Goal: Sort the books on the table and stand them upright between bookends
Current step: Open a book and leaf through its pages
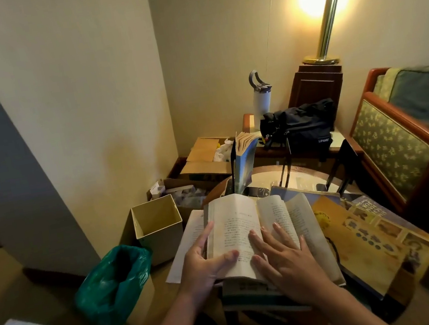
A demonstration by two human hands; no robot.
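An open paperback (234,223) with printed pages lies on top of a pile of books on the round table (272,178). My left hand (209,264) grips its left half, thumb across the page and fingers under the edge. My right hand (281,255) presses flat on the right-hand page with fingers spread. A blue book (244,163) stands upright behind, pages fanned, against a dark bookend (233,159). Large yellow and blue picture books (370,233) lie flat to the right. More books (255,288) lie under the open one.
A beige open bin (159,227) and a green bag-lined bin (114,285) stand on the floor to the left. Cardboard boxes (202,161), a white bottle (262,101), a dark bag (300,123) and a lamp (326,21) are behind. An upholstered chair (401,144) is on the right.
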